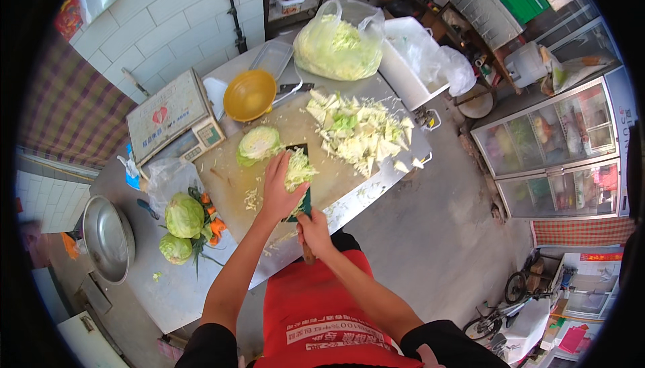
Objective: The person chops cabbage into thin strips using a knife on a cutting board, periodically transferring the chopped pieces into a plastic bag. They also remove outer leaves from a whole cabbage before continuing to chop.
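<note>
My right hand (315,232) is closed around the wooden handle (308,254) of a cleaver. Its dark, wide blade (301,147) lies along the cutting board (227,186), partly covered by cut cabbage (300,169). My left hand (277,186) holds that cut cabbage against the blade, fingers on its left side and thumb across its near end. Just beyond my left fingertips, a cabbage half (259,144) rests on the board, its pale cut face showing. A broad heap of chopped cabbage (358,126) covers the board's right part, some spilling past its edge.
Left on the metal table (166,292) are whole cabbages (184,214), carrots (217,228), a weighing scale (171,116) and a metal basin (107,237). Behind the board stand a yellow bowl (249,95), a bag of cabbage (337,45) and a white foam box (408,71).
</note>
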